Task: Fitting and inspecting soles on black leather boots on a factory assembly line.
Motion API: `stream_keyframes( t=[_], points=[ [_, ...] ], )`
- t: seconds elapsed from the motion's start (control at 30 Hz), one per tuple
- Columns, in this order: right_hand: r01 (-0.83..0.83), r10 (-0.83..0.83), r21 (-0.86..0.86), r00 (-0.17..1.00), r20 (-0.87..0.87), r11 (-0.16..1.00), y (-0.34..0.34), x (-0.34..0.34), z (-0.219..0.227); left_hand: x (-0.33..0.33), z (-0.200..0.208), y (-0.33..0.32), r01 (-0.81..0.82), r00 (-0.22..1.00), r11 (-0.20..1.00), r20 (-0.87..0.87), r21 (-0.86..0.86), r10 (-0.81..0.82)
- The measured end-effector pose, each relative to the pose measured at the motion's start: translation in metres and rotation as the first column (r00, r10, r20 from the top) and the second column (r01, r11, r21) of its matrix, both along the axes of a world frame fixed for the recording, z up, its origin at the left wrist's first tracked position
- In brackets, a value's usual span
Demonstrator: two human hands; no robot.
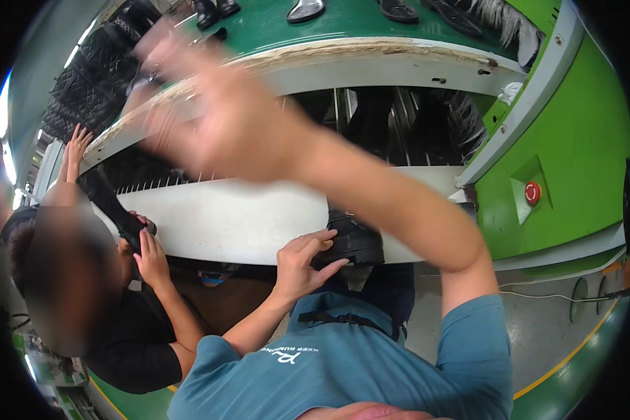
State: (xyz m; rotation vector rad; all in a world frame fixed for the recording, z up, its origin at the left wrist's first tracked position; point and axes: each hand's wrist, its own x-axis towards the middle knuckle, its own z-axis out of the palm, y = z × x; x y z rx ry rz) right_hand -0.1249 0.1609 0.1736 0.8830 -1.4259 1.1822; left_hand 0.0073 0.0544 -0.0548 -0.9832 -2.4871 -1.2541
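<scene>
A black boot (355,240) with a small metal fitting rests at the front edge of the white ledge, close to my body. My left hand (302,264) grips its left side, thumb below and fingers on top. My right forearm crosses above the ledge and hides part of the boot. Up and to the left, my right hand (224,122) is raised in front of the machine's opening. Motion smears its fingers, so I cannot make out their pose or anything in them.
Several black shoes (399,10) stand on the green surface (259,31) above the rack. At left a person in black handles a tall black boot (112,203). A green machine panel (574,140) with a red button (533,193) stands at right. Quilted black material (84,87) rises far left.
</scene>
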Motion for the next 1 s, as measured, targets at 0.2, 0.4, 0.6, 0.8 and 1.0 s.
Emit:
stream_keyframes(
  t=[0.2, 0.4, 0.6, 0.8, 1.0],
  points=[
    [-0.347, 0.335, 0.17, 0.937, 0.099, 0.922, 0.005, 0.045, -0.023, 0.002, -0.002, -0.002, 0.026, 1.0, 0.999, -0.008, 0.026, -0.026],
    [-0.411, -0.076, 0.53, 0.734, 0.675, 0.742, 0.115, 0.106, -0.154, 0.002, -0.006, -0.009, 0.056, 0.998, 0.998, -0.031, 0.032, -0.055],
    [-0.151, -0.402, 0.611, 0.628, 0.667, 0.777, 0.16, 0.186, -0.203, -0.014, -0.004, -0.007, 0.099, 0.991, 0.992, -0.095, 0.076, -0.092],
    [0.039, -0.421, 0.494, 0.585, 0.693, 0.869, 0.143, 0.202, -0.244, -0.022, -0.002, -0.004, 0.057, 0.996, 0.998, -0.059, -0.036, -0.06],
    [0.063, -0.433, 0.489, 0.574, 0.695, 0.87, 0.142, 0.206, -0.255, -0.023, -0.013, -0.001, 0.059, 0.994, 0.989, -0.087, -0.134, -0.071]
  ],
)
